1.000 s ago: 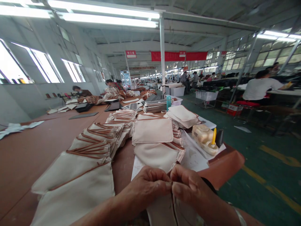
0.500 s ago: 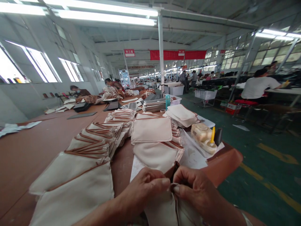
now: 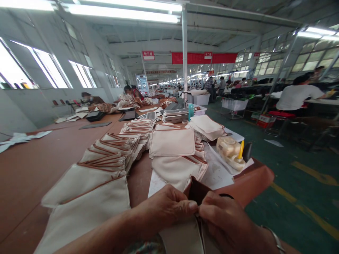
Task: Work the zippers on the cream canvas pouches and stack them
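Note:
At the bottom centre, my left hand (image 3: 169, 208) pinches the edge of a cream fabric piece (image 3: 182, 234) with a dark brown inside. Close on its right, my right hand (image 3: 225, 215) is closed on the same piece, fingertips nearly touching the left thumb. A dark brown opening shows just above both hands. Cream pieces with brown edging (image 3: 172, 141) are stacked beyond my hands. A long fanned row of similar pieces (image 3: 92, 197) runs along the left.
A yellow-tipped tool (image 3: 241, 150) stands in a pale container (image 3: 229, 148) on white paper at the right. A teal bottle (image 3: 190, 112) is farther back. The brown table (image 3: 34, 169) extends left. A person in a white shirt (image 3: 296, 95) sits at the far right.
The brown opening of the held piece now shows wider. My right hand has turned and moved slightly right, and its wrist bangle is in view. The whole view has shifted a little.

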Available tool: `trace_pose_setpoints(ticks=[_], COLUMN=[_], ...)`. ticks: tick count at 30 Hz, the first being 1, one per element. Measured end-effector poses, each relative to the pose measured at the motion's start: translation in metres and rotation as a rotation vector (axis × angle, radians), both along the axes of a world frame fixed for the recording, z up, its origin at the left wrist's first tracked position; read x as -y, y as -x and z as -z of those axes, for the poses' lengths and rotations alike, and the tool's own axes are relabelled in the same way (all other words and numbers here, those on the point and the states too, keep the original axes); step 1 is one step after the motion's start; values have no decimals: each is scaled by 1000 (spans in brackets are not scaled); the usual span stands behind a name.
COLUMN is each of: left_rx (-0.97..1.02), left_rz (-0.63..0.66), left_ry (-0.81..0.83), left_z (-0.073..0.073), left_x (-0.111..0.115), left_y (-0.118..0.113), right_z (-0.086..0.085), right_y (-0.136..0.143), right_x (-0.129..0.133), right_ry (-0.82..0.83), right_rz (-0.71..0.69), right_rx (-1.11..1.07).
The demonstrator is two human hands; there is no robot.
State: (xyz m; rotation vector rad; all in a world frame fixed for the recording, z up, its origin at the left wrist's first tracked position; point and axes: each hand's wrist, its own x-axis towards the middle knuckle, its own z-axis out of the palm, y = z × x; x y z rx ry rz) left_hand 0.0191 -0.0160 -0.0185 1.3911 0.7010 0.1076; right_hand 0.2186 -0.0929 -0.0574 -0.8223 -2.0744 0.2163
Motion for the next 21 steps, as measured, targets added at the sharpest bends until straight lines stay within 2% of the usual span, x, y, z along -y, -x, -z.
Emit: trace_pose_setpoints(ticks=[3, 5, 6, 8, 10, 12, 14, 17, 19, 21], left_rx=[-61, -85, -88, -77, -52, -29, -17, 39, 98, 156], left_rz=[51, 95, 122, 166, 201, 231, 245, 237, 205, 151], left_ry=[-80, -178, -225, -315, -392, -459, -524, -605, -587, -502], left_z=[-6, -10, -11, -14, -17, -20, -23, -22, -16, -7], left_x=[2, 3, 4, 5, 6, 6, 6, 8, 9, 10], left_y=[-2, -2, -2, -2, -1, -1, -1, -1, -1, -1], right_z=[3, 3, 2, -2, -9, -17, -24, -25, -22, -19], right_y=[-4, -5, -6, -7, -10, -12, -14, -13, -9, -6], right_x=[3, 7, 9, 13, 13, 10, 6, 3, 4, 5], right_ry=[-127, -111, -53, 162, 457, 703, 845, 868, 772, 669], right_rz=[7, 16, 23, 34, 42, -3, -95, -204, -207, -173], right_rx=[109, 97, 52, -90, -216, -256, -229, -221, -274, -313])
